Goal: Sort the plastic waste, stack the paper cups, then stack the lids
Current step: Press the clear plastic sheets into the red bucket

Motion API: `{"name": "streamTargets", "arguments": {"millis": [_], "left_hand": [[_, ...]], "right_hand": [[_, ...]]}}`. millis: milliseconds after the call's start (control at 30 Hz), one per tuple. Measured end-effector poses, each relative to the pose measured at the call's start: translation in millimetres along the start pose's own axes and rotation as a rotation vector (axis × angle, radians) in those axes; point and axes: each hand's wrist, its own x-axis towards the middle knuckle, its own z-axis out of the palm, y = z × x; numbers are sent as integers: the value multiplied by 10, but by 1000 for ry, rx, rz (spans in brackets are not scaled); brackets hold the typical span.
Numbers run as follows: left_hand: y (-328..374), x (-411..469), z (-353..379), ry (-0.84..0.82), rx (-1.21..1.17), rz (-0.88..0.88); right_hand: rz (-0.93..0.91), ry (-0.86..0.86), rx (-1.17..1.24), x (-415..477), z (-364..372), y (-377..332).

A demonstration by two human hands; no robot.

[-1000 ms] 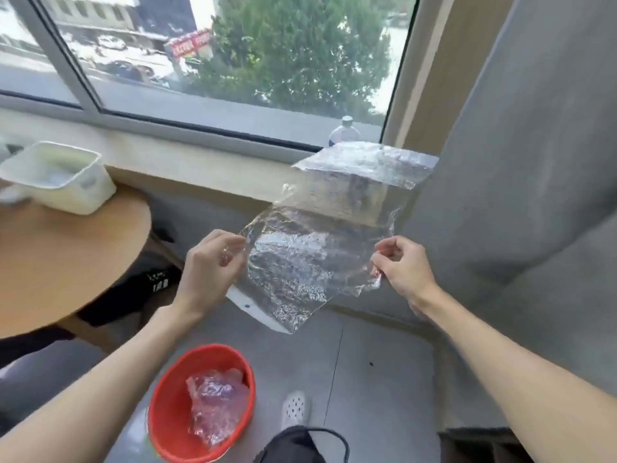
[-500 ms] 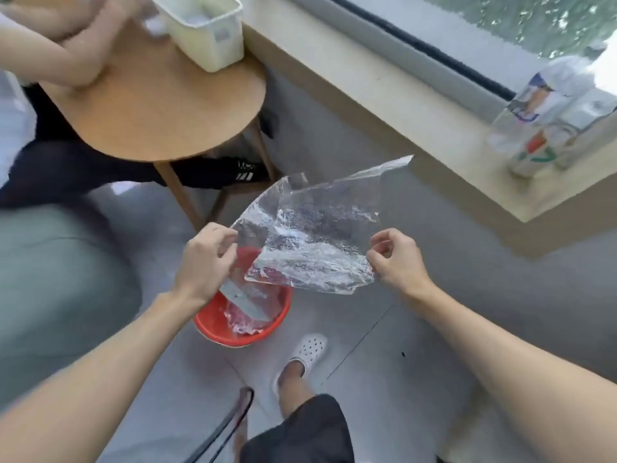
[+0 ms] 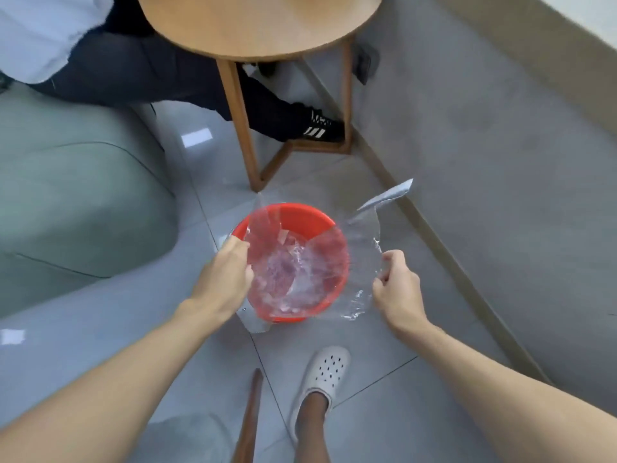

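White clog [image 3: 325, 369] on my foot comes first, planted on the grey floor tiles [image 3: 384, 345]. Just beyond it my two hands hang over the floor. My left hand [image 3: 227, 279] is curled round the left edge of the clear plastic sheet [image 3: 362, 262], and my right hand [image 3: 397, 292] pinches its right edge between thumb and fingers. Neither hand is loose.

The sheet is spread nearly flat between them, directly above the red basin [image 3: 300, 210]. The basin stands on the tiles a little short of the foot of the wooden table [image 3: 260, 28], between the grey-green sofa [image 3: 73, 195] and the skirting [image 3: 434, 235] along the wall. Through the sheet I can make out crumpled plastic [image 3: 283, 272] already lying in the basin's bottom. One corner of the sheet sticks up past the basin's far right rim.

To finish this drop well, I reckon I should bring my hands together first. That way the film folds or bunches, because let go flat it would likely drape over the rim or drift off to the side. Lowering it close to the basin's middle before releasing should keep it inside.

Farthest off, under the table, another person's black shoe [image 3: 317, 128] rests on the floor.
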Motion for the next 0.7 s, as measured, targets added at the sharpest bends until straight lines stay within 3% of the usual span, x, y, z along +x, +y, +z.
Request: {"name": "streamTargets", "arguments": {"millis": [133,333,433,567,700], "left_hand": [[-121,122,493,-159,145,53],[-235,421,917,-224,145,68],[-342,598,1115,-287,-61,72],[-393,736,1311,-391,-521,-41],[-367,732,1428,-193,-779,-108]], "right_hand": [[-82,-59,-28,196,527,117],[-161,-44,-72,559,1179,170],[-237,-137,-135,772,1451,203],[-296,-306,-237,951,1684,269],[-307,-303,-281,992,1742,381]]}}
